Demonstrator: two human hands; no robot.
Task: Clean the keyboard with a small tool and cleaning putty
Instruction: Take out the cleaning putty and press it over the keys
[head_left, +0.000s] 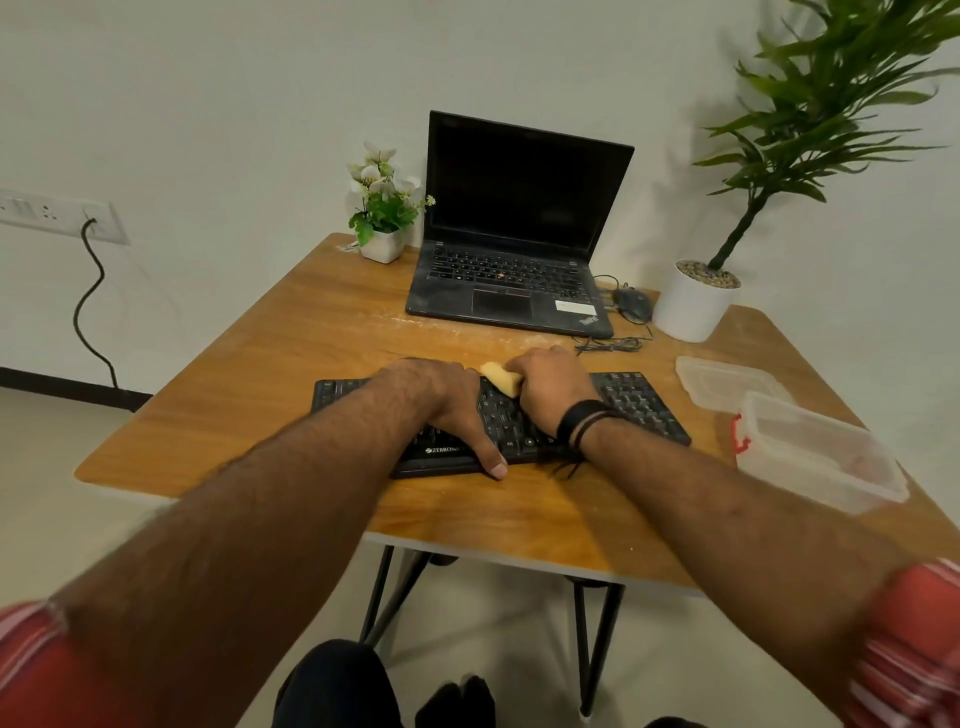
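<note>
1. Your left hand (447, 410) lies flat across the middle of the black keyboard (631, 400), thumb stretched down over its near edge; this grip is open, fingers straight, holding nothing, though the fingertips are hidden past the knuckles.
2. Your right hand (553, 395) curls round the yellow cleaning putty (500, 378) and presses it on the keys at the keyboard's far edge. Only the lump's left end shows; the rest is hidden in your grip.
3. The keyboard sits at the desk's (260, 395) centre; your hands and wrists cover most of its middle keys, and the brand lettering is partly cut off by your thumb.
4. At 12 o'clock from the keyboard stands an open laptop (519, 228), screen dark.
5. At 3 o'clock lie a clear plastic container (821, 457) and its lid (727, 384); the container's contents are too hazy to make out.
6. No small tool can be made out.
</note>
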